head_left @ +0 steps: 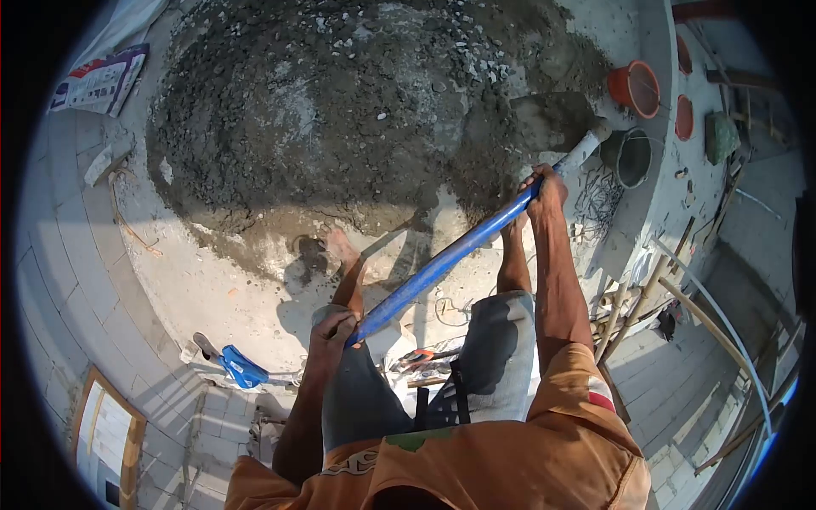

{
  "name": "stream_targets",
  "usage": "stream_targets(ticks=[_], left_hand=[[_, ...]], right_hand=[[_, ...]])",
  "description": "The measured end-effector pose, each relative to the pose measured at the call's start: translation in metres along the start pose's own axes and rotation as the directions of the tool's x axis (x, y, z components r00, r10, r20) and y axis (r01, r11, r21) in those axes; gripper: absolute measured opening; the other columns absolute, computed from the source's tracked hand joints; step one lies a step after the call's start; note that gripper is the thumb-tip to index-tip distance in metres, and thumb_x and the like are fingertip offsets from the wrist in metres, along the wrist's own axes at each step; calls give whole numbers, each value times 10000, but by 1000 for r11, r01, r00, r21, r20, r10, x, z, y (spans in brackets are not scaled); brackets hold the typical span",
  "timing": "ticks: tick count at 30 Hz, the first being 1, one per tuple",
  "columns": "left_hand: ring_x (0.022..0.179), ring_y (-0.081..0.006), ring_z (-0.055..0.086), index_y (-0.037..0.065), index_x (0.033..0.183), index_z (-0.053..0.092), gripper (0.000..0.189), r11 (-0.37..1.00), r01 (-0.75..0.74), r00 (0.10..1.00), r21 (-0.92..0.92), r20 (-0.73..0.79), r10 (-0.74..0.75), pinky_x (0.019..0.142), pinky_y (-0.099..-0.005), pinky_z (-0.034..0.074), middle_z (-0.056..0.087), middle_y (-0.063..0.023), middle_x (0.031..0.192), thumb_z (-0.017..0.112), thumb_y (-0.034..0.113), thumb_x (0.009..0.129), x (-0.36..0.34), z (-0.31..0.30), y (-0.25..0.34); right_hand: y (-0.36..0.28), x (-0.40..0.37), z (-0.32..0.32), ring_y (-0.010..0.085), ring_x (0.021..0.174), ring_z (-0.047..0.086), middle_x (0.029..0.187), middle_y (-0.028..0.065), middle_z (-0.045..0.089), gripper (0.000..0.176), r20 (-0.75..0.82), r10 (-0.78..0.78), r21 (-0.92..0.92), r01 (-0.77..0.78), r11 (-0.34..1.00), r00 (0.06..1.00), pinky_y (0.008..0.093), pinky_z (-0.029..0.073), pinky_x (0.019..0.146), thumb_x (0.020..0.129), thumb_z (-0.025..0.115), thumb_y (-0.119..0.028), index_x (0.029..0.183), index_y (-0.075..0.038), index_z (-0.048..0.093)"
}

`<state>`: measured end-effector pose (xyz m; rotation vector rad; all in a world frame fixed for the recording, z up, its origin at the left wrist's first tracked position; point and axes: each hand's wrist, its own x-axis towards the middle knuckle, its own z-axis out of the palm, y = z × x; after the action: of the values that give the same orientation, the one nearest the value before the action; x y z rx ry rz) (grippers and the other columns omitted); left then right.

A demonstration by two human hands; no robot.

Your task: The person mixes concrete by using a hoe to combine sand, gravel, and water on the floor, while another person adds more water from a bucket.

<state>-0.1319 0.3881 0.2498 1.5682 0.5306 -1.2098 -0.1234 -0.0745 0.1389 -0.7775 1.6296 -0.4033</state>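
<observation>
A hoe with a long blue handle (450, 255) runs diagonally across my view. My left hand (333, 328) is wrapped round its lower end, close to my left knee. Further up the shaft, my right hand (546, 192) grips it just below the pale upper section. The hoe's blade (554, 119), coated in grey mix, lies at the right side of a wide heap of wet concrete (340, 110). Pale stones and lighter patches show on the heap. My bare feet stand at its near edge.
An orange bucket (633, 89) and a dark bucket (627, 157) stand right of the heap, beside a low wall. A printed sack (102, 81) lies at far left, a blue bag (243, 366) lower left. Wooden poles (637, 306) lean at right. Pliers with orange handles (416, 359) lie between my legs.
</observation>
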Motion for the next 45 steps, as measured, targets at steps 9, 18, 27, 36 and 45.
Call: stream_targets(ticks=[9,18,27,36,45], left_hand=[[719,-339,640,40,1023,585,403,723,-157,938,672,331,-105,653,-403,487,628,-190,775,716,289,735,62,221,35],[620,-324,641,49,916,566,299,646,-55,984,762,151,-94,576,-392,487,609,-150,678,737,189,715,-3,222,104],[605,-219,649,22,921,592,306,633,31,983,773,90,-159,588,-350,505,635,-119,679,743,191,715,-26,156,118],[538,-160,542,26,908,584,318,613,152,968,775,8,-251,538,-335,459,572,-100,630,749,214,713,-61,129,106],[542,-160,511,23,913,587,321,683,124,980,720,20,-199,551,-324,456,522,-77,600,745,210,706,-83,106,146]], right_hand=[[-71,210,-51,186,491,462,614,64,458,64,86,95,-161,-80,984,992,342,417,456,765,571,-19,767,-25,508],[-60,177,-31,207,484,482,600,110,491,74,111,205,-291,-165,942,973,356,377,440,732,576,-13,700,13,515],[-20,124,14,183,451,473,562,81,489,94,89,157,-284,-126,951,984,356,347,407,722,577,-25,649,6,527],[8,81,31,199,455,509,575,104,529,117,117,167,-355,-116,928,979,356,379,398,723,596,-54,667,38,550],[60,77,22,188,449,513,594,105,518,105,104,324,-251,-290,924,940,338,386,379,737,592,-13,664,30,530]])
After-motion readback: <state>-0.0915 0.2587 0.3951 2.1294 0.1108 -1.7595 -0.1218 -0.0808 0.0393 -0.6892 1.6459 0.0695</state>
